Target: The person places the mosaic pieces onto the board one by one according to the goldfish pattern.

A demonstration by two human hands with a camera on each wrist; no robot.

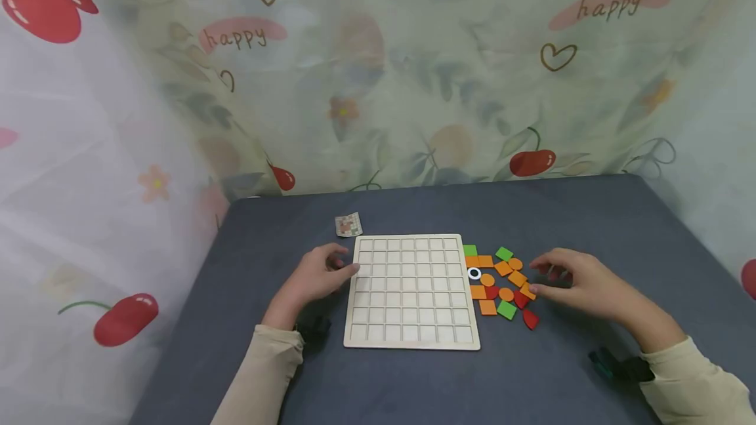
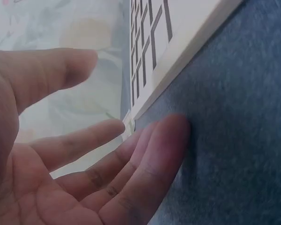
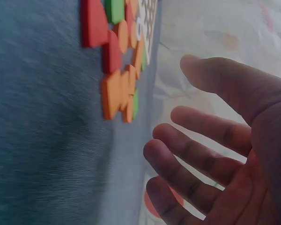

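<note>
A pale wooden board (image 1: 411, 290) with a grid of square recesses lies on the dark table. My left hand (image 1: 319, 272) is at its left edge, fingers loosely bent and holding nothing; in the left wrist view a gap shows between thumb and fingers. Beside the board's right edge lies a group of small flat pieces: orange squares (image 1: 487, 307), orange discs (image 1: 506, 294), green squares (image 1: 506, 310), red pieces (image 1: 530, 319) and a white and black eye disc (image 1: 474, 273). To their right hovers my right hand (image 1: 581, 281), its fingers relaxed and apart, with nothing held.
A small printed card (image 1: 348, 225) lies behind the board's far left corner. The dark grey cloth (image 1: 413, 385) covers the table. A patterned curtain (image 1: 401, 84) hangs behind and along the sides. Each wrist carries a dark strapped device.
</note>
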